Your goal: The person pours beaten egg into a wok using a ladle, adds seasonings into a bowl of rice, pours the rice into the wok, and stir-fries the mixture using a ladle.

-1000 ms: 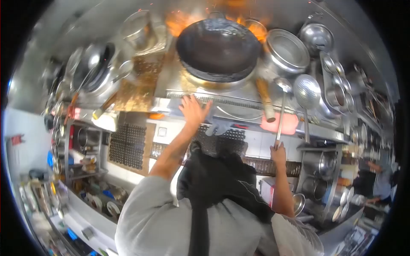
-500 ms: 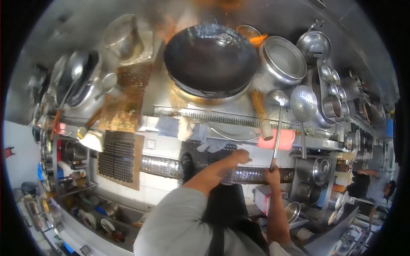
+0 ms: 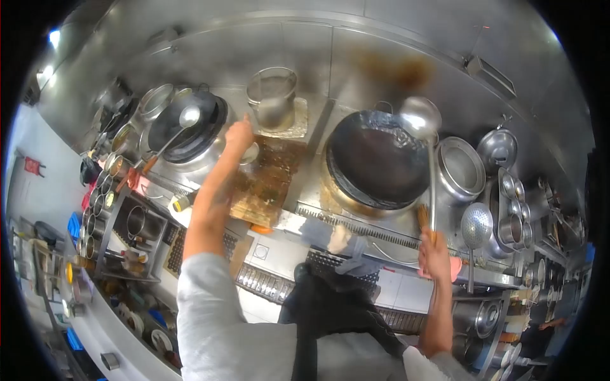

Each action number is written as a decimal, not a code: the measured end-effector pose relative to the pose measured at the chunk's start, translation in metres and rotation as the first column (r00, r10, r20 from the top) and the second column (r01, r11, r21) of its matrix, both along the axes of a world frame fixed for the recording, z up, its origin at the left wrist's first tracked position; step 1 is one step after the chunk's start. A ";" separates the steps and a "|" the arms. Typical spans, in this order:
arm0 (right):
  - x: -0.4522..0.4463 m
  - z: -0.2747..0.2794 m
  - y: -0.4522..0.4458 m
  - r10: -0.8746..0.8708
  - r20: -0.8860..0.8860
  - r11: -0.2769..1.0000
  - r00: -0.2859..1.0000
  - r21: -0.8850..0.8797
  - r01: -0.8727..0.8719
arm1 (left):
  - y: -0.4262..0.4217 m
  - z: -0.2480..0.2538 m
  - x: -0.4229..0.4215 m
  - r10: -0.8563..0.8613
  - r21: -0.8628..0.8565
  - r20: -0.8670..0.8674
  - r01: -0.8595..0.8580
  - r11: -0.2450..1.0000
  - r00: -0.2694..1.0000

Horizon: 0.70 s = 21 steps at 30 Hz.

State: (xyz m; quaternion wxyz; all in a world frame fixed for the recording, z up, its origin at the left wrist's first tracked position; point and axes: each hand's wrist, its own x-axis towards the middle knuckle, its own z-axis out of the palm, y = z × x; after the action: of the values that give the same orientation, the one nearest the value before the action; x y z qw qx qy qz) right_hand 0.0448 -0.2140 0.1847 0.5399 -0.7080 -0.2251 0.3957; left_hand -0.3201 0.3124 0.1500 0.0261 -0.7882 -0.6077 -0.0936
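My right hand (image 3: 435, 257) is wrapped round the wooden end of a long-handled ladle (image 3: 433, 184). The ladle stands up from my fist, its round bowl in view over the right rim of a large dark wok (image 3: 378, 162). Away to the left, my left hand (image 3: 239, 135) reaches out with a finger extended and nothing visible in it. It is nearest to a metal pot (image 3: 276, 113) with a round rim, and I cannot tell whether it touches it. A bamboo brush (image 3: 423, 217) shows partly behind my right hand.
A perforated skimmer (image 3: 476, 225) and a metal basin (image 3: 460, 166) are at the right. A second wok (image 3: 171, 130), with another ladle (image 3: 189, 117) across it, stands left. A stained brown board (image 3: 270, 178) lies between the stoves. Grey cloths (image 3: 321, 233) hang at the front edge.
My view has swung left and up. The ladle has risen from the counter in my right hand, its bowl now over the wok's edge. My left arm has stretched forward and left towards the pot.
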 end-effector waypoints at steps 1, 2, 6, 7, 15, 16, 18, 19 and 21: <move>-0.005 0.011 0.036 0.082 0.015 0.996 0.996 0.031 -0.083 | 0.053 -0.028 -0.012 0.000 -0.154 0.031 0.004 0.988 1.000; -0.011 0.021 0.072 0.150 -0.068 0.985 0.986 0.098 -0.143 | 0.062 -0.023 -0.021 0.004 -0.150 0.047 0.003 0.989 0.999; -0.061 0.070 0.215 0.362 -0.113 0.931 0.925 0.096 -0.353 | 0.072 0.027 -0.066 -0.083 -0.063 0.397 0.117 0.991 0.914; -0.068 0.071 0.254 0.418 -0.061 0.908 0.906 0.051 -0.416 | 0.074 0.038 -0.082 -0.050 -0.084 0.510 0.108 0.991 0.859; -0.155 0.091 0.473 0.613 0.436 0.787 0.659 -0.414 -0.457 | 0.053 0.063 -0.149 -0.095 0.051 0.611 0.080 0.995 0.786; -0.161 0.091 0.483 0.611 0.374 0.782 0.698 -0.423 -0.458 | 0.049 0.063 -0.153 -0.096 0.062 0.636 0.073 0.995 0.766; -0.147 0.075 0.500 0.599 0.149 0.782 0.787 -0.320 -0.535 | 0.043 0.064 -0.160 -0.095 0.069 0.658 0.066 0.995 0.747; -0.146 0.074 0.501 0.569 -0.088 0.795 0.817 -0.195 -0.575 | 0.040 0.065 -0.163 -0.106 0.084 0.655 0.068 0.994 0.748; -0.138 0.068 0.497 0.523 -0.227 0.820 0.822 -0.130 -0.558 | 0.037 0.067 -0.168 -0.120 0.098 0.647 0.074 0.992 0.753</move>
State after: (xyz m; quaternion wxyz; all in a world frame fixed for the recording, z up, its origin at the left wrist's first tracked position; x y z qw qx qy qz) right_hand -0.0932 0.2826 0.2531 0.3529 -0.6239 -0.3284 0.6151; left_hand -0.4882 0.3490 0.2169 -0.1657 -0.7354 -0.5339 -0.3831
